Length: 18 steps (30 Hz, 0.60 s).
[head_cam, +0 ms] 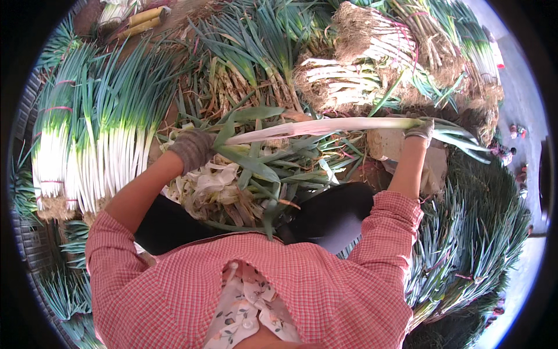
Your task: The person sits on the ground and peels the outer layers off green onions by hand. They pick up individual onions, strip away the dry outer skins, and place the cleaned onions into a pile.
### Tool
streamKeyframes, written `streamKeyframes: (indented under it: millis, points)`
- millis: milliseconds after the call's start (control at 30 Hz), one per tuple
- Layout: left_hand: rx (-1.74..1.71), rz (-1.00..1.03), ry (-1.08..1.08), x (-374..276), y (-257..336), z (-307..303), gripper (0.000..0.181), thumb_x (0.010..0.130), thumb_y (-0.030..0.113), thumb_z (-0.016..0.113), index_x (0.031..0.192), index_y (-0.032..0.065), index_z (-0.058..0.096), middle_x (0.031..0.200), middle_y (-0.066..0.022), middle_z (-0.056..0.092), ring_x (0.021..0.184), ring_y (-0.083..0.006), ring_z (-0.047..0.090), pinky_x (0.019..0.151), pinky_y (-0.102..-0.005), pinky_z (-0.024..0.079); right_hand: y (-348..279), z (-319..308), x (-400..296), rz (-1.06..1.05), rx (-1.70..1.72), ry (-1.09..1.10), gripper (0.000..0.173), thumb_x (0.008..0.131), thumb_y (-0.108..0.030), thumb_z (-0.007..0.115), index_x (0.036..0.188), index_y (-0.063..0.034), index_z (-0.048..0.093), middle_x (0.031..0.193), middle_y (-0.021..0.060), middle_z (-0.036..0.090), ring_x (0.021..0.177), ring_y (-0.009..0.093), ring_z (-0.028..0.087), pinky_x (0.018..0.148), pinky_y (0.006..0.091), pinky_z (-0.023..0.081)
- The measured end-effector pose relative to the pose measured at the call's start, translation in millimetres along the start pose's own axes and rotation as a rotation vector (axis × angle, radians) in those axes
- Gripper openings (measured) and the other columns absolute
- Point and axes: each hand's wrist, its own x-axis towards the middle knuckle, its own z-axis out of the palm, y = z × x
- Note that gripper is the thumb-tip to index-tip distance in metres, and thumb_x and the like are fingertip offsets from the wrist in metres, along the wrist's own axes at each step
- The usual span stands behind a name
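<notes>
Stretched across my front is a scallion or leek stalk (348,124), white along most of its length and green toward its right end. My right hand (420,127), in a grey-brown knit glove, is shut around the green part, and the leaves fan out beyond it. At the other end my left hand (194,150), gloved alike, grips a strip of outer leaf (261,134) that runs into the stalk. Its fingers are partly hidden from above. Below the stalk lies a heap of stripped green leaves and papery white skins (213,185), between my knees.
Cleaned bundles tied with pink bands (52,144) stand at left. Loose unpeeled stalks (257,65) lie ahead, and tied bundles with shaggy roots (375,39) are stacked at upper right. A green pile (466,235) fills the right side. Several distant people (505,152) appear at the right rim.
</notes>
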Motion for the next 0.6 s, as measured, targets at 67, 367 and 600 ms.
streamKeyframes:
  millis: [67, 367, 600]
  points:
    - [0.007, 0.091, 0.1, -12, -2, 13, 0.024, 0.077, 0.027, 0.059, 0.088, 0.0064, 0.056, 0.074, -0.0159, 0.059, 0.071, -0.0328, 0.058, 0.066, -0.0422, 0.044, -11, -14, 2, -0.035, 0.002, 0.044, 0.04, 0.084, -0.047, 0.041, 0.089, -0.0076, 0.05, 0.073, 0.0105, 0.048, 0.064, 0.026, 0.05, 0.075, 0.0487, 0.049]
    - [0.309, -0.24, -0.323, -67, -83, 16, 0.031, 0.074, 0.034, 0.063, 0.093, 0.0108, 0.063, 0.073, -0.0142, 0.062, 0.073, -0.029, 0.062, 0.063, -0.0414, 0.046, -65, -84, 11, -0.193, 0.127, 0.268, 0.043, 0.084, -0.048, 0.04, 0.089, -0.0067, 0.049, 0.071, 0.011, 0.048, 0.061, 0.026, 0.05, 0.075, 0.0493, 0.049]
    - [0.133, 0.375, -0.633, -15, 50, -14, 0.048, 0.063, 0.043, 0.068, 0.092, 0.0056, 0.063, 0.087, -0.0166, 0.062, 0.082, -0.0313, 0.061, 0.071, -0.0404, 0.048, -47, -36, -13, -0.237, 0.236, 0.225, 0.045, 0.084, -0.049, 0.04, 0.089, -0.0059, 0.049, 0.069, 0.0114, 0.048, 0.059, 0.026, 0.049, 0.075, 0.0498, 0.05]
